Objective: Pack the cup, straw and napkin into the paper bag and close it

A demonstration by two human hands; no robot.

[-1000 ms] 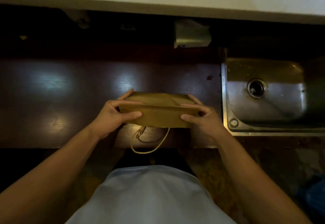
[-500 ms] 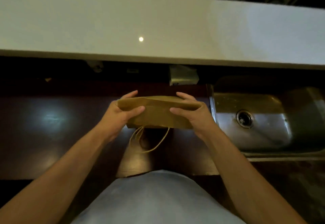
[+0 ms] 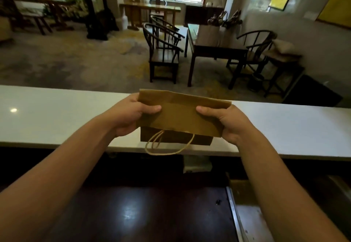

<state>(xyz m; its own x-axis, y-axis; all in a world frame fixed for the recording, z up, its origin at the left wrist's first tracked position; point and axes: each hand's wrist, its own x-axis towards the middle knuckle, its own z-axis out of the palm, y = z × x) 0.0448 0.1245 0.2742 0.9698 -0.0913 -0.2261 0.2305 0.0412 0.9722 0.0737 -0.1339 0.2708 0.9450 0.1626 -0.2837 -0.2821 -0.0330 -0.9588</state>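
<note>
Dark wooden counter (image 3: 152,213) nearest, sink edge (image 3: 232,213) at right. Above it, left hand (image 3: 131,117) and right hand (image 3: 228,122) each clamp an end of the folded-over paper bag (image 3: 180,116), thumbs pressed on front, twine handle (image 3: 167,146) dangling over the white counter (image 3: 57,112).

The paper bag (image 3: 182,116) is showing plain kraft brown, its twine handle (image 3: 167,146) paler tan. The far bench (image 3: 57,116) is gleaming white; the near bench (image 3: 142,213) is shining dark reddish-brown.
</note>
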